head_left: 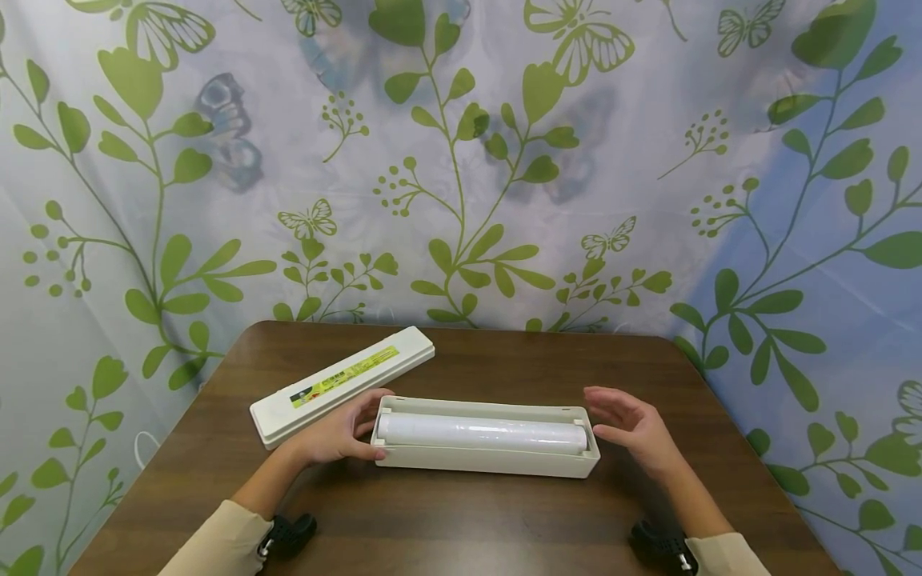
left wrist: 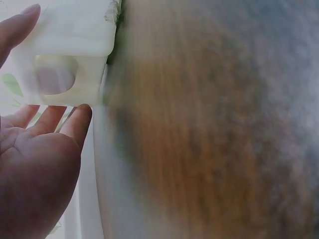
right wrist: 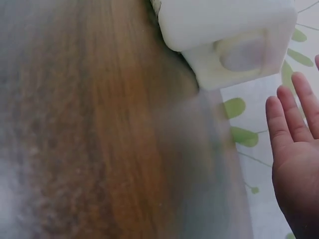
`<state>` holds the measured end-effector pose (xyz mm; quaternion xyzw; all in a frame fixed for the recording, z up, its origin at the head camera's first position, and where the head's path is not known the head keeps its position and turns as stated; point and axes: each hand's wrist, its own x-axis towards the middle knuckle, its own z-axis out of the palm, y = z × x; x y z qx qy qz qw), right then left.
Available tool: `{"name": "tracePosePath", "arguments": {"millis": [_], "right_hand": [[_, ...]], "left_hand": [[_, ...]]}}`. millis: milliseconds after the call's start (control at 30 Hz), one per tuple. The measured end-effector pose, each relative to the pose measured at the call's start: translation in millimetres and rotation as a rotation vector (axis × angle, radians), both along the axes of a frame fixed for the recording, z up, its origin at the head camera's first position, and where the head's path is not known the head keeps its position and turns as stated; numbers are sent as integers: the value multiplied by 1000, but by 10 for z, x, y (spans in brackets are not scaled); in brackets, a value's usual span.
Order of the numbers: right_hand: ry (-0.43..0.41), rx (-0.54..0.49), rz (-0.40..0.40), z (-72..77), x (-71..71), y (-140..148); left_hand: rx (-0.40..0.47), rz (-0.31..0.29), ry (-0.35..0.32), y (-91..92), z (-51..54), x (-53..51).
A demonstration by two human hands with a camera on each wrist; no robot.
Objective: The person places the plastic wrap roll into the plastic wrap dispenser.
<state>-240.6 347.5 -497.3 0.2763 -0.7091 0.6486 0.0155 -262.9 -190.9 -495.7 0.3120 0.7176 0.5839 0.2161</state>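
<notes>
A long white plastic-wrap box point(head_left: 490, 462) stands uncovered on the table, holding a shiny roll of plastic wrap point(head_left: 483, 433). At its left end, my left hand point(head_left: 344, 432) grips the box, thumb at the front corner and fingers toward the back. The left wrist view shows that hand point(left wrist: 42, 159) with its thumb and fingers on opposite sides of the box end point(left wrist: 89, 74). My right hand point(head_left: 637, 428) is just off the right end, fingers extended and holding nothing. A gap separates its fingers point(right wrist: 286, 117) from the box point(right wrist: 229, 25) in the right wrist view.
The white lid point(head_left: 277, 414) with a yellow-green label lies slantwise behind my left hand. Brown wood-grain tabletop point(head_left: 461, 528) extends around the box. A curtain point(head_left: 475, 184) printed with leaves and butterflies hangs behind the table's far edge.
</notes>
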Motion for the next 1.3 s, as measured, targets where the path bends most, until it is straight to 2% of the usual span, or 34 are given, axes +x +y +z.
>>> {"name": "tracePosePath", "arguments": {"millis": [233, 433, 567, 1300], "right_hand": [[-59, -2, 89, -92, 3, 64], [-138, 17, 179, -93, 35, 71], [-189, 46, 180, -84, 57, 78], [-235, 74, 213, -117, 78, 61]], "left_hand": [[-2, -1, 19, 5, 0, -4], [1, -6, 24, -7, -29, -17], [1, -4, 22, -8, -26, -15], [-4, -2, -14, -25, -8, -2]]}}
